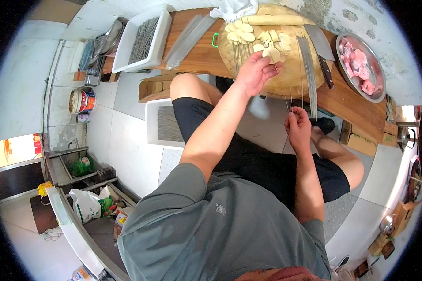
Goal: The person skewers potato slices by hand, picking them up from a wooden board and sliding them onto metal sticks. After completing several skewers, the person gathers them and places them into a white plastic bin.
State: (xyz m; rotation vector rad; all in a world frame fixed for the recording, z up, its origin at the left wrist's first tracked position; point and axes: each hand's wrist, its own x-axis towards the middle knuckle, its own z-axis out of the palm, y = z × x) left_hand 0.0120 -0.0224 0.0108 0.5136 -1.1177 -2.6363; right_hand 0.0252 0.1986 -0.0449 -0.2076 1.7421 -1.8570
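Observation:
My left hand (258, 74) is closed on a pale round slice (273, 55) over the near part of the round wooden board (248, 9). Thin metal skewers (289, 93) run from near that slice down to my right hand (297, 122), whose fingers are pinched on their lower ends. On the board lie a pile of pale slices (239, 32), more cut pieces (281, 43), a long pale peeled piece (273, 20) and a bundle of skewers (307, 70). A cleaver (320, 43) rests at the board's right side.
A metal bowl of pink meat (356, 61) stands right of the board. Left on the wooden table (185, 21) are a white bin of skewers (145, 40) and clear plastic packaging (188, 41). Another white bin (151, 122) stands on the floor beside my knee.

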